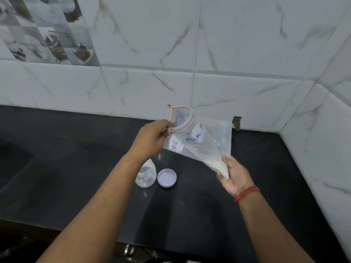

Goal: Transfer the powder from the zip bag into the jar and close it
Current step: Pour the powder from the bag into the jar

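Observation:
A clear zip bag [201,141] with a red zip strip and "MILK" written in blue is held in the air above the black counter. Its mouth is open and points up and left. White powder [218,165] has gathered in the bag's lower corner. My left hand [152,138] pinches the rim of the open mouth. My right hand [234,175] grips the lower corner holding the powder. A small clear plastic jar [145,175] stands open on the counter under my left wrist, partly hidden by it. Its white lid [167,177] lies just to the right of it.
The black counter [190,215] runs to a white marble-tiled wall [209,54] at the back and on the right. A dark sink basin [15,160] sits at the left. A metal handle [130,250] shows below the counter's front edge.

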